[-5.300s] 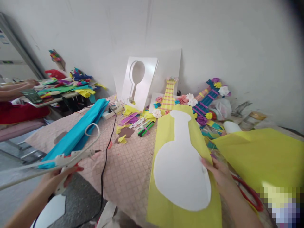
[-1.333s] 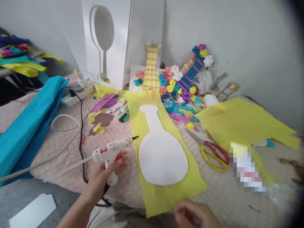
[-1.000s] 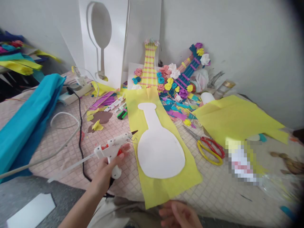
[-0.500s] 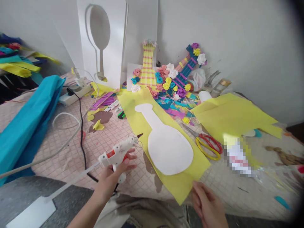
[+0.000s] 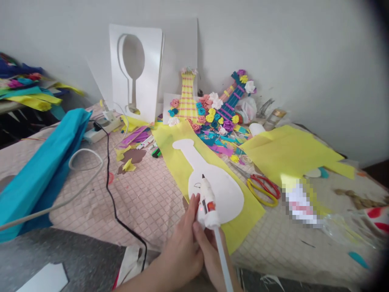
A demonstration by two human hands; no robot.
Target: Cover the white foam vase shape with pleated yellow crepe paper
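The head view: the left hand (image 5: 182,247) is gripping the glue gun (image 5: 206,202), pointing its tip down at the white shape (image 5: 223,190) lying flat on yellow paper (image 5: 252,207); the right hand is hidden.

A white board with a spoon-shaped cutout (image 5: 136,77) leaned upright against the wall. Just right of it stood a yellow paper guitar (image 5: 187,99), then a blue one (image 5: 232,95), paper flowers (image 5: 209,111) heaped at their bases. Left of the board lay a power strip (image 5: 99,130) and a folded blue sheet (image 5: 45,168). Markers (image 5: 146,142) lay in front. Well to the right, scissors (image 5: 263,188) lay beside a loose yellow sheet (image 5: 291,152).
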